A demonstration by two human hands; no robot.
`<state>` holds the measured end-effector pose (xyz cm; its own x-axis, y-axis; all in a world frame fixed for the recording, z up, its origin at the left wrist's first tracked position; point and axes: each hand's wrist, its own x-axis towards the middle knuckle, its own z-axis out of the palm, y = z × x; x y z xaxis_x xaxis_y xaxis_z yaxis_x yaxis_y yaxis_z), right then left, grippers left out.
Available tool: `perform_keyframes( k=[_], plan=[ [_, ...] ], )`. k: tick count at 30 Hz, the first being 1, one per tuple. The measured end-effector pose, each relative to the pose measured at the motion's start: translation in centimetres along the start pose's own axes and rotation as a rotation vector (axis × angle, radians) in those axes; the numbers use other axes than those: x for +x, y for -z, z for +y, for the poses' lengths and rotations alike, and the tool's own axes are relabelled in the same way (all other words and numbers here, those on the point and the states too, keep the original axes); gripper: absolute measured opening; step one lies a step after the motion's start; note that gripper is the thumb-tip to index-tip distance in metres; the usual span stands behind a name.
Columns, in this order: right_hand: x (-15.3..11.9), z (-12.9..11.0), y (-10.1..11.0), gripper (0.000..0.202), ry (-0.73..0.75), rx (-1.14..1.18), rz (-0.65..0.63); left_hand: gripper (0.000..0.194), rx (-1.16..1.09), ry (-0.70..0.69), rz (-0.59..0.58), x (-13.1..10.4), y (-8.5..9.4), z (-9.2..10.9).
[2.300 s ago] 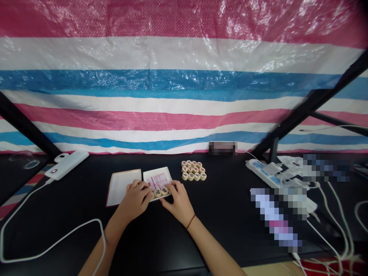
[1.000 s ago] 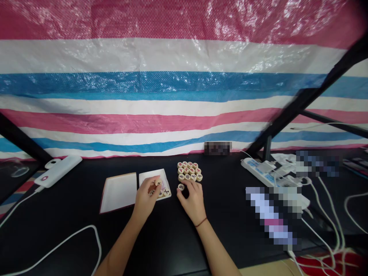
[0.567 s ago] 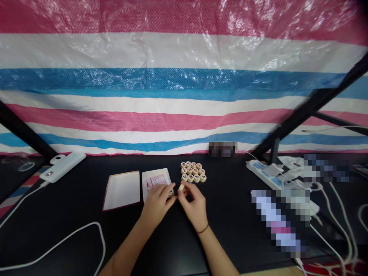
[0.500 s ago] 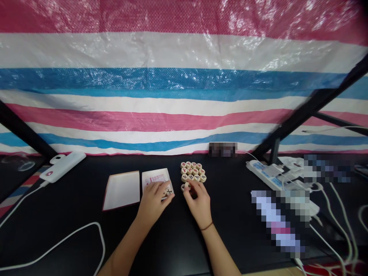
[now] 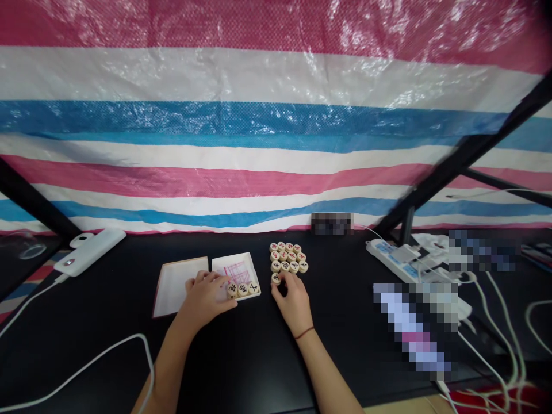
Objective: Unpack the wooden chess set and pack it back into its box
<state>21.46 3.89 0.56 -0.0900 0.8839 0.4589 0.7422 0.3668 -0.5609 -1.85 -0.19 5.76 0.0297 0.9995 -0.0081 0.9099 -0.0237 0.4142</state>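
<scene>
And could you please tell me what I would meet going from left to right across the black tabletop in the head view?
White corded device, brown-edged tray, white box, stacked rows of round pieces, white-and-blue power strip.

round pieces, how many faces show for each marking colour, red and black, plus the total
Red-marked pieces: 8
Black-marked pieces: 8 (4 in the block's front row, 1 by the right hand, 3 in the white tray)
Total: 16 showing faces; pieces underneath others or hidden by fingers can't be counted.
</scene>
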Motion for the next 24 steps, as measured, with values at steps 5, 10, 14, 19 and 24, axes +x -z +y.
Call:
perform_keyframes(
  k=[5, 10, 14, 19, 24],
  plan=[
    [0.1, 0.8, -0.5, 0.008, -0.013, 0.013, 0.034, 0.038, -0.007, -0.028, -0.005, 0.0, -0.3, -0.4],
    [0.2, 0.1, 0.2, 0.013, 0.004, 0.003, 0.077, 0.039, 0.002, -0.049, 0.010, 0.1, -0.5, -0.3],
    [0.0, -1.9, 0.9, 0.025, 0.136, 0.067, -0.018, 0.040, -0.003, -0.081, 0.047, 0.1, -0.8, -0.4],
    [-0.2, -3.1, 0.5, 0.047, 0.212, 0.004, -0.263, 0.036, -0.021, -0.066, 0.043, 0.0, -0.9, -0.2],
    [0.0, -2.7, 0.2, 0.039, 0.192, 0.016, -0.311, 0.025, -0.015, -0.062, 0.035, -0.3, -0.7, 0.3]
  ],
)
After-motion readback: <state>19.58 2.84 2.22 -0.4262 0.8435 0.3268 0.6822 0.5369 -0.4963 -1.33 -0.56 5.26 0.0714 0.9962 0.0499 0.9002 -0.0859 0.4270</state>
